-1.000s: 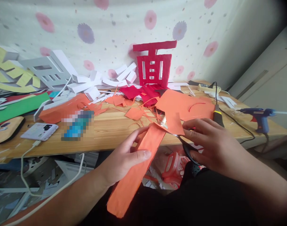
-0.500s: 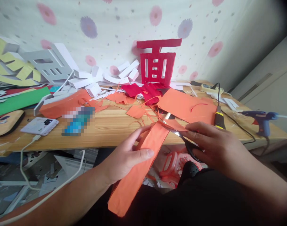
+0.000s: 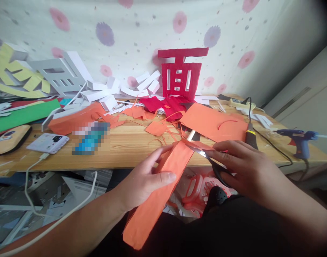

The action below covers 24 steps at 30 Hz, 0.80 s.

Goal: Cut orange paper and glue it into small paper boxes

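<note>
Orange bar [image 3: 149,212] x1 held in L hand [image 3: 144,182], 1 pr scissors [image 3: 216,166] in R hand [image 3: 246,167]

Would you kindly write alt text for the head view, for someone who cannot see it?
A person's left hand holds a long orange paper-covered bar while the right hand holds black-handled metal scissors at its far end. Behind, a red openwork shape stands on a wooden desk strewn with orange paper scraps.
</note>
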### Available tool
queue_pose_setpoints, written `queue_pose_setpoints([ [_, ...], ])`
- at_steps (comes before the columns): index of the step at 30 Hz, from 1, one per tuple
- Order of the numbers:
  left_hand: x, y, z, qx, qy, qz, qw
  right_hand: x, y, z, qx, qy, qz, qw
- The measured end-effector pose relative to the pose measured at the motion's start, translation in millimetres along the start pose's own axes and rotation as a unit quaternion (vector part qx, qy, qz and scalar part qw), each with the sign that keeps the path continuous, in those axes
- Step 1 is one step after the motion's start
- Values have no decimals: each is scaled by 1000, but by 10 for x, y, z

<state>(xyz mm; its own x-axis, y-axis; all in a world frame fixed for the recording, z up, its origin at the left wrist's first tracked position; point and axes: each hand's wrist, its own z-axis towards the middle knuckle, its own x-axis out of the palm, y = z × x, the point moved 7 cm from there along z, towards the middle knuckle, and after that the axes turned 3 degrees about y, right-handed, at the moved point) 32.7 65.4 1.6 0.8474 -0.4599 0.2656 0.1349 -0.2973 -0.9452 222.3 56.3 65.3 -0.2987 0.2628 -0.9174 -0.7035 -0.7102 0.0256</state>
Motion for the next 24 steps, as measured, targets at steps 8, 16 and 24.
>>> queue_pose_setpoints([
  [8, 0, -1, -4, 3, 6, -9, 1000, 32, -22, -19, 2, 12, 16, 1000],
  [16, -18, 20, -19, -27, 5, 4, 1000, 34, -28, -32, 13, 13, 39, 999],
  [24, 51, -10, -20, -24, 35, -13, 999, -15, -41, -9, 26, 35, 91, 995],
])
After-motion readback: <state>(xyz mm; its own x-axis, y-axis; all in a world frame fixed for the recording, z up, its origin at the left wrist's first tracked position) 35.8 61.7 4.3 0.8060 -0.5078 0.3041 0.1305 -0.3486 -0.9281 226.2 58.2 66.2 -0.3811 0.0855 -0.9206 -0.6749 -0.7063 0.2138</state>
